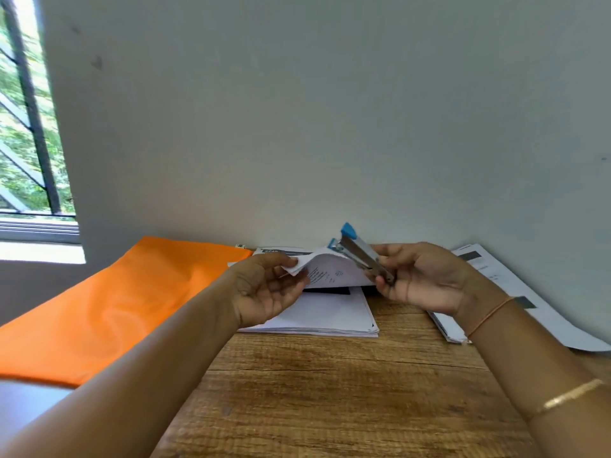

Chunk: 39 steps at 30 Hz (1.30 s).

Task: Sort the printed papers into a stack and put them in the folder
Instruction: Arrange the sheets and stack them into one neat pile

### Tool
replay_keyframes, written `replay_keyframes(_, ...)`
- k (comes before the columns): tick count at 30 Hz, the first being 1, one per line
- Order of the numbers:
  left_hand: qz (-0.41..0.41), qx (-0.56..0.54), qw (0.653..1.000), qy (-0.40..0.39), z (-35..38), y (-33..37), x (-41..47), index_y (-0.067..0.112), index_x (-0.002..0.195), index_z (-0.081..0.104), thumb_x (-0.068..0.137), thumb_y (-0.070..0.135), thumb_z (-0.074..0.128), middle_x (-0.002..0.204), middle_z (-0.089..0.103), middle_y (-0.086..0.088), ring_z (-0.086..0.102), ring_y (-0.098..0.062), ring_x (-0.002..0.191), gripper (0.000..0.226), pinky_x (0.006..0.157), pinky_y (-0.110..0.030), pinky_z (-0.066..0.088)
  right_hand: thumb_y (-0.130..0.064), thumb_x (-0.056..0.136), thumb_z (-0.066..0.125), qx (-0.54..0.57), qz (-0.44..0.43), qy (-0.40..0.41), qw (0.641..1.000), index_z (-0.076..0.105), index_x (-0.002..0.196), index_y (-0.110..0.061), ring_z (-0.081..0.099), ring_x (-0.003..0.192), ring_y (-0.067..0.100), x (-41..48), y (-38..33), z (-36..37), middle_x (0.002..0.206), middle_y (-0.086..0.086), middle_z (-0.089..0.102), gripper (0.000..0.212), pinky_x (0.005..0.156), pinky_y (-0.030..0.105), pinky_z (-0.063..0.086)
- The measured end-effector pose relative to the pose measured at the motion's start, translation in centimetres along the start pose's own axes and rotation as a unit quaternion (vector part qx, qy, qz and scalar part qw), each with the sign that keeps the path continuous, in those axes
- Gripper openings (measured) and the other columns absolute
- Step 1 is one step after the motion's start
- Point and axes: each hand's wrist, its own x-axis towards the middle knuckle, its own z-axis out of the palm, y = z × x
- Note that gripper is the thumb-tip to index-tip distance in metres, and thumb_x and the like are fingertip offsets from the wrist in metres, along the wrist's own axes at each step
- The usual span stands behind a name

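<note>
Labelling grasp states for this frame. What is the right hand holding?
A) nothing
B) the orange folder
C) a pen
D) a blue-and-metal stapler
D: the right hand has its grip closed around a blue-and-metal stapler, its blue end raised over the curled sheaf of printed white papers that the left hand pinches; the flat orange folder lies untouched on the wooden table.

Both forearms extended forward; left hand [264, 289] palm-up, fingers pinched closed; right hand [420, 279] curled shut, thumb on top, bangles at wrist.

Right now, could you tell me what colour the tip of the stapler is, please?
Bright blue; the stapler body is grey metal, seen in the head view.
</note>
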Motion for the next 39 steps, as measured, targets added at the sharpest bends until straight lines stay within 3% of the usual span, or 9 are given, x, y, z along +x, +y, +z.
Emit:
replay_keyframes(4,0.034,-0.049,0.998,-0.024,0.2,0.0,-0.2,-0.008,0.101,0.055,0.088,-0.004,0.051,0.099,0.064,-0.029,0.068,-0.039,0.062,0.015,0.054,-0.033,0.059,0.01,0.089,0.034,-0.029,0.029,-0.029,0.999,0.061,0.106,-0.004,0.056,0.071,0.016,0.2,1.3,2.3,0.088,0.013,0.061,0.035,0.051,0.019,0.049)
replay_keyframes(8,0.062,-0.088,0.994,-0.02,0.3,0.0,-0.4,-0.006,0.101,0.053,0.088,-0.005,0.051,0.083,0.067,-0.029,0.069,-0.037,0.063,0.013,0.052,-0.034,0.058,0.011,0.09,0.035,-0.043,0.029,-0.002,0.999,0.059,0.107,-0.007,0.055,0.072,0.018,0.2,2.1,2.9,0.092,0.014,0.059,0.034,0.053,0.021,0.047)
replay_keyframes(12,0.077,-0.084,0.994,-0.003,0.4,0.0,-0.4,-0.005,0.098,0.053,0.088,-0.006,0.051,0.077,0.068,-0.027,0.069,-0.036,0.062,0.01,0.057,-0.039,0.058,0.009,0.091,0.037,-0.051,0.042,0.001,0.998,0.06,0.1,-0.007,0.056,0.069,0.02,0.1,2.6,3.3,0.081,0.013,0.06,0.029,0.05,0.022,0.05)
replay_keyframes(17,0.078,-0.058,0.995,-0.009,0.7,-0.2,-0.6,-0.003,0.097,0.053,0.089,-0.005,0.051,0.074,0.068,-0.026,0.07,-0.033,0.06,0.008,0.055,-0.039,0.058,-0.011,0.093,0.051,-0.101,0.077,-0.041,0.991,0.059,0.093,-0.006,0.061,0.058,0.016,-0.5,2.6,3.8,0.081,0.014,0.064,0.009,0.044,0.02,0.047)
replay_keyframes(20,0.069,-0.005,0.998,0.0,0.9,-0.5,-0.8,-0.002,0.098,0.056,0.088,-0.002,0.056,0.076,0.069,-0.023,0.07,-0.03,0.061,0.01,0.051,-0.034,0.059,-0.02,0.092,0.054,-0.129,0.093,-0.06,0.985,0.061,0.095,-0.008,0.052,0.051,0.011,-0.7,3.0,4.1,0.078,0.011,0.065,0.014,0.04,0.017,0.041)
replay_keyframes(25,0.054,0.053,0.997,0.028,0.9,-0.6,-0.7,0.008,0.091,0.061,0.083,0.007,0.064,0.094,0.068,-0.013,0.066,-0.023,0.084,0.008,0.064,-0.032,0.057,-0.023,0.092,0.054,-0.109,0.054,-0.043,0.992,0.059,0.093,-0.01,0.04,0.044,0.008,-0.7,2.9,4.0,0.069,0.009,0.061,0.014,0.037,0.015,0.032)
replay_keyframes(30,0.069,0.037,0.996,0.044,1.1,-0.6,-0.8,0.007,0.083,0.058,0.084,0.004,0.065,0.075,0.062,-0.008,0.059,-0.015,0.068,0.007,0.053,-0.022,0.054,-0.023,0.093,0.054,-0.08,0.031,-0.024,0.996,0.056,0.1,-0.013,0.042,0.044,0.009,-0.5,2.9,3.9,0.073,0.012,0.062,0.012,0.037,0.015,0.034)
replay_keyframes(34,0.095,0.043,0.994,0.037,1.2,-0.6,-0.8,0.003,0.084,0.06,0.086,0.0,0.062,0.063,0.064,-0.007,0.059,-0.011,0.058,0.004,0.048,-0.016,0.053,-0.024,0.093,0.054,-0.081,0.014,-0.018,0.996,0.059,0.094,-0.012,0.046,0.046,0.01,-0.5,3.1,4.1,0.076,0.012,0.067,0.013,0.038,0.016,0.037)
replay_keyframes(39,0.122,0.069,0.99,0.025,1.2,-0.8,-0.7,0.002,0.087,0.06,0.086,-0.002,0.061,0.075,0.064,-0.01,0.059,-0.01,0.061,0.004,0.049,-0.015,0.053,-0.027,0.095,0.052,-0.077,0.007,-0.011,0.997,0.056,0.112,-0.011,0.048,0.044,0.01,-0.2,3.5,4.2,0.074,0.012,0.068,0.024,0.038,0.017,0.038)
